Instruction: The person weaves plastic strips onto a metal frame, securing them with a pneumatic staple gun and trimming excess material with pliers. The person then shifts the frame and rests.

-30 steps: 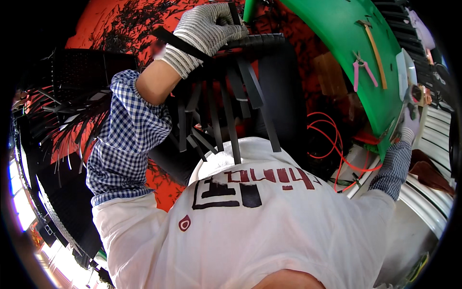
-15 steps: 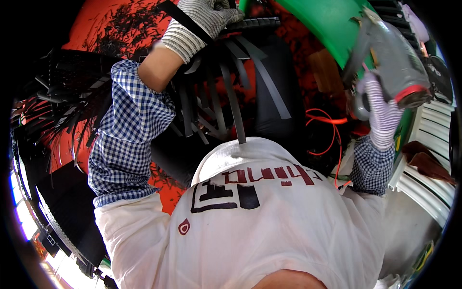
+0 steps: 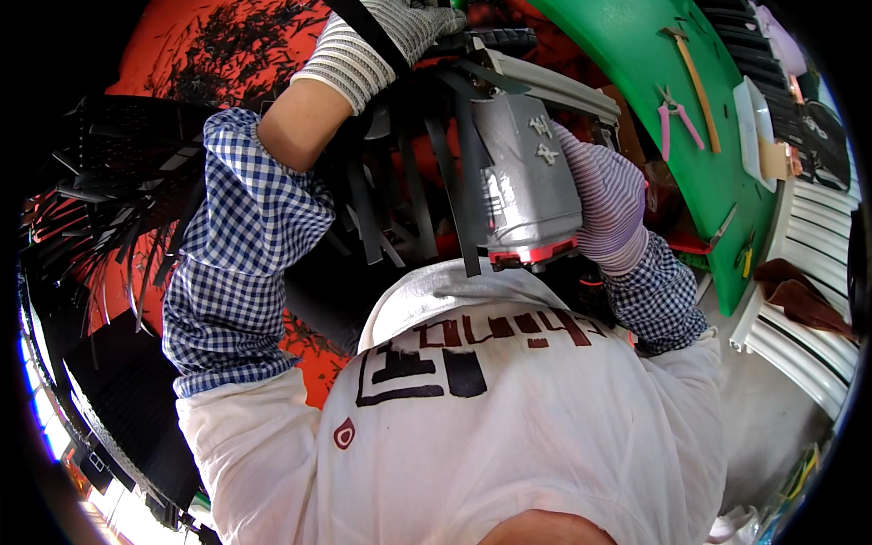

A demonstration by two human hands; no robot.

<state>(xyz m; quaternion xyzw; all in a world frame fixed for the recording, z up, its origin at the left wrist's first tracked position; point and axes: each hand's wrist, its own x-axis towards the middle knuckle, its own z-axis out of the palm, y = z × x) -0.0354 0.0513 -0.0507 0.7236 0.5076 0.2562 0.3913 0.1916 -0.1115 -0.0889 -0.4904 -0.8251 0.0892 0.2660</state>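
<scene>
My left hand (image 3: 381, 45), in a striped glove, is at the top, its fingers bent against a dark frame edge (image 3: 505, 39) and seemingly pinching a black strip there. Another flat black strip (image 3: 365, 23) crosses the back of that glove. Several loose strips (image 3: 442, 154) hang from the frame towards my lap. In my right hand (image 3: 607, 195), also gloved, is a grey pneumatic stapler (image 3: 527, 173) with a red rear cap. Its long magazine (image 3: 549, 88) extends to the right, and its nose, by the frame, is hidden behind strips.
On the green table (image 3: 649, 77) at the right lie a hammer (image 3: 698, 91), pink-handled pliers (image 3: 677, 127) and a white tray (image 3: 754, 127). Black scraps (image 3: 245, 54) litter the red floor. A bundle of black strips (image 3: 109, 200) is at the left, white slats (image 3: 808, 336) at the right.
My right hand has brought the stapler from the table side at the right leftwards to the strips before me. The left hand stays at the frame, shifted slightly.
</scene>
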